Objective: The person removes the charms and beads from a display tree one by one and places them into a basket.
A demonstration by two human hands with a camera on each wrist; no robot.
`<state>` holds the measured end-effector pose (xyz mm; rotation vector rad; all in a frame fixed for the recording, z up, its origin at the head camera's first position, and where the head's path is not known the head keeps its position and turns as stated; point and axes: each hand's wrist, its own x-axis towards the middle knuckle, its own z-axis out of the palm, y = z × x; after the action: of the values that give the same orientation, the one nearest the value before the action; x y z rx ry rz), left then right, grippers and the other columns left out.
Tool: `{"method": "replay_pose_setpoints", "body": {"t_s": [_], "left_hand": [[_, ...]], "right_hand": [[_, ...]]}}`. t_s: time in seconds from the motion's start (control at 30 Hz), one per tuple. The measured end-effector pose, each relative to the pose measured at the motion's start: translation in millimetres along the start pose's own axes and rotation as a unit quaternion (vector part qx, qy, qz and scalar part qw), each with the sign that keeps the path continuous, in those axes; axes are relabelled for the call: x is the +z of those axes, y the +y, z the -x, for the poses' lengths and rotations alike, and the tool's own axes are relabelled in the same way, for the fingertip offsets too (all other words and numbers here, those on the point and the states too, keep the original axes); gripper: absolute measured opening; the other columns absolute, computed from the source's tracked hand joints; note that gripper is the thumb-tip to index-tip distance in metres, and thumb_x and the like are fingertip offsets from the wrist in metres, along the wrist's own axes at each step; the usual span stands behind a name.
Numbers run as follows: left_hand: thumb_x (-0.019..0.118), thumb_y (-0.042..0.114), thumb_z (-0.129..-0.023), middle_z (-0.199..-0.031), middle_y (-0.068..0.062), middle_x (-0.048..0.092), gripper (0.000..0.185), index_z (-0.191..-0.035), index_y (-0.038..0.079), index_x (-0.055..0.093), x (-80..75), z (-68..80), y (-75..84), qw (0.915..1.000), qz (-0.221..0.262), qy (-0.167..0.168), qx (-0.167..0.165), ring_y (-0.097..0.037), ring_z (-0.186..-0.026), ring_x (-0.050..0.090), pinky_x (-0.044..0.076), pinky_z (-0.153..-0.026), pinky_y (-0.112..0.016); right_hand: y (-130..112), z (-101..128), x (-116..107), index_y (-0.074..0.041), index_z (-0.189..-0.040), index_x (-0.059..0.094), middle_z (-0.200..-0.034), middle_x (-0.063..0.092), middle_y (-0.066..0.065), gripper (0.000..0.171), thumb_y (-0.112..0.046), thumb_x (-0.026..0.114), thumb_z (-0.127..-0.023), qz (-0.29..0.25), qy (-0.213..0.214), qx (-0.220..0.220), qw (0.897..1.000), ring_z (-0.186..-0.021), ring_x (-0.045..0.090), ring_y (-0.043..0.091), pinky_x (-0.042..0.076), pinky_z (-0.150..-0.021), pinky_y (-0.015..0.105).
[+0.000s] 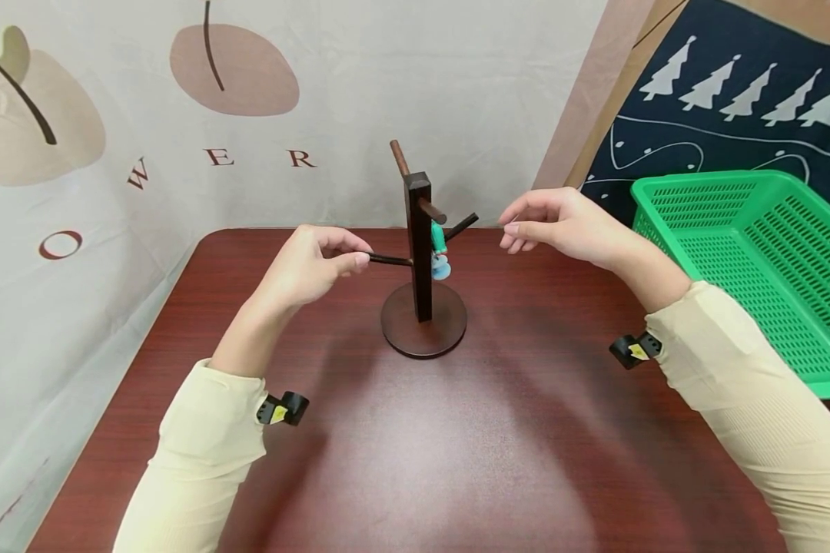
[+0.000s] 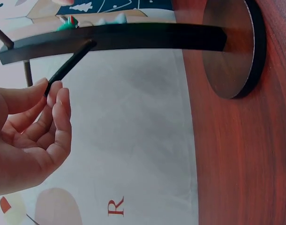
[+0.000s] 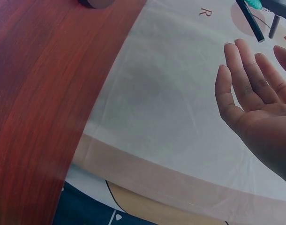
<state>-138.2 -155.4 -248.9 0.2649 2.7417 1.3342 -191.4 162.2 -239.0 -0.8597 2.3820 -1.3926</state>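
Bright, even light from above; soft glare on the dark red wooden table (image 1: 415,461). Wrist views blur close up; edges bend slightly.

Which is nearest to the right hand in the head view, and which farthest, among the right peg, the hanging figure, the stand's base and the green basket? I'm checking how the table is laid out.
From the right hand:
1. Right peg, just left of the fingertips.
2. Hanging figure, on the stand's post.
3. Green basket, on the right; stand's base, lower left. Too close to call.
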Motion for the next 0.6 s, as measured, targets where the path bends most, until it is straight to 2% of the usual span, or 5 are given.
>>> {"method": "replay_pose_setpoints", "body": {"t_s": [0.33, 0.6], "left_hand": [[0.061, 0.01, -0.088, -0.078, -0.003, 0.065, 0.015, -0.097, 0.0, 0.067, -2.2, -13.3, -3.7, 0.9998, 0.02, -0.001, -0.006, -0.014, -0.074, 0.059, 0.047, -0.075, -0.034], [0.06, 0.01, -0.089, -0.079, -0.004, 0.064, 0.018, -0.1, -0.003, 0.065, -2.9, -20.6, -4.1, 0.9995, 0.03, -0.006, -0.007, -0.012, -0.073, 0.059, 0.048, -0.071, -0.026]], "right_hand": [[5, 0, 0, 0.004, -0.106, 0.059, -0.089, 0.066, 0.016, 0.019, -0.006, 0.056, -0.09, -0.015, -0.001, 0.0, 1.0, -0.081, 0.063, 0.024, 0.052, -0.072, 0.028], [8, -2, 4, 0.005, -0.105, 0.059, -0.089, 0.065, 0.016, 0.018, -0.006, 0.058, -0.089, -0.033, -0.006, -0.006, 0.999, -0.081, 0.063, 0.025, 0.052, -0.071, 0.029]]}}
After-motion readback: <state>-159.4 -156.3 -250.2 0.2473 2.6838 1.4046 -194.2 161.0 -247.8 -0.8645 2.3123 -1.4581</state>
